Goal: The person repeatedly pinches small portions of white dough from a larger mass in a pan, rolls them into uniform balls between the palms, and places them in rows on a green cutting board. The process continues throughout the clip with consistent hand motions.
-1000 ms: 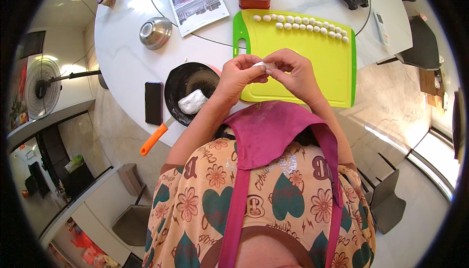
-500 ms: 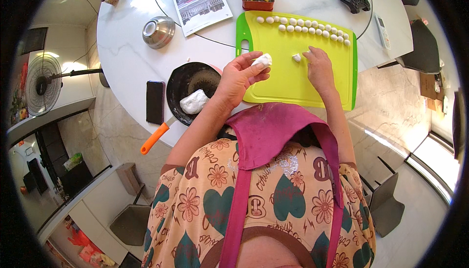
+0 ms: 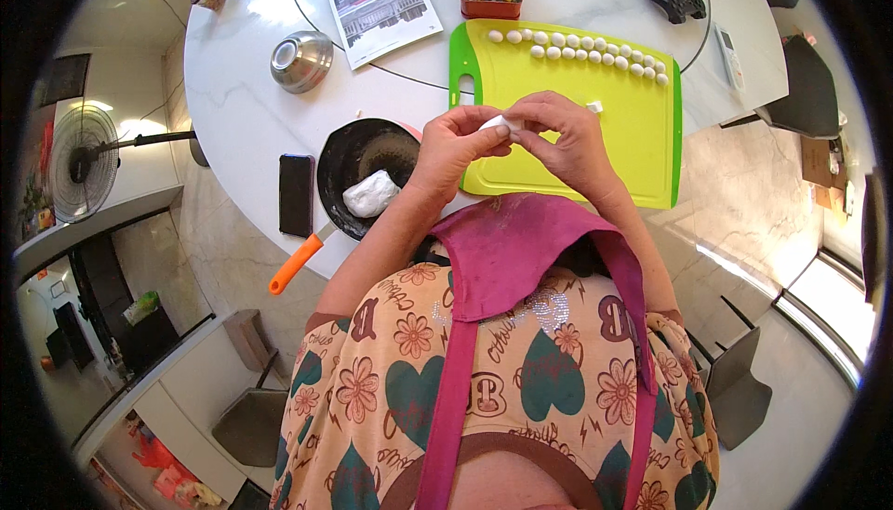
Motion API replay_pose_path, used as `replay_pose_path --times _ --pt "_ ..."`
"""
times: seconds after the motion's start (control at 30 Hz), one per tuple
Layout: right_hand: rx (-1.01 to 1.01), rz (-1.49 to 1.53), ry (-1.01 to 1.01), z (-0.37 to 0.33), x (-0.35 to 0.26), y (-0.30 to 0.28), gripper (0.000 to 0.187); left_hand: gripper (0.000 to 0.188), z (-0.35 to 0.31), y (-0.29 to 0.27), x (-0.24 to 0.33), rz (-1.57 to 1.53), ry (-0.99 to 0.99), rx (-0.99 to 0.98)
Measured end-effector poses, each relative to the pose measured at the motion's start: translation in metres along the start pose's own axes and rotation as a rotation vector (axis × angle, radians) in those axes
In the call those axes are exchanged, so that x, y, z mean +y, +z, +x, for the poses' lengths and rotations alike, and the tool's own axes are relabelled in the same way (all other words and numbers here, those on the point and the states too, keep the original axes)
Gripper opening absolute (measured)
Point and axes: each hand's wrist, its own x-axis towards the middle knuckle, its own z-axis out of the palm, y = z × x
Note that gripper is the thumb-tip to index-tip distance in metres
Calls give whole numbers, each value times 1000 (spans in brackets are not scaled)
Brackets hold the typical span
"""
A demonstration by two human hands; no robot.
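**Both hands pinch one small, dough-like white lump above a lime-yellow board**

The bare left hand (image 3: 456,143) grips the small, dough-like white lump (image 3: 499,123) between thumb and curled fingers. The bare right hand (image 3: 569,138) has its thumb and fingertips closed narrowly on the lump's right end, so the two hands almost touch. The lump is held over the left part of the lime-yellow, green-edged rectangular cutting board (image 3: 595,161).

On that board, just beyond the right hand, lies a little rough-edged white piece (image 3: 593,106). Farther off, small round white balls (image 3: 581,55) run in two slanting rows along the far edge.

Left of the board stands a round black pan (image 3: 367,143) with an orange handle (image 3: 296,264) — a large white dough-like block (image 3: 371,194) lies inside it, near the left forearm. Beside the pan lies a black rectangular phone (image 3: 296,196) — all on a white marbled table (image 3: 233,119).
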Motion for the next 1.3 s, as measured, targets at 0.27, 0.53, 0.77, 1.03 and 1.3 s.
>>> replay_pose_path --times 0.27,0.53,0.77,1.03,1.3 --pt "157 356 469 -9 50 -5 20 32 7 -4 1 -318 -147 -10" --pt "-76 -798 -212 -33 81 -2 26 37 5 -8 0 -215 -24 -14" --pt "-4 -100 17 1 -12 -7 41 28 1 -10 -3 -161 29 26" --pt "-17 -18 -46 5 -11 5 25 29 0 -7 0 -36 54 -15" --pt "-9 353 260 2 4 3 23 30 0 -8 1 -148 -74 -15"
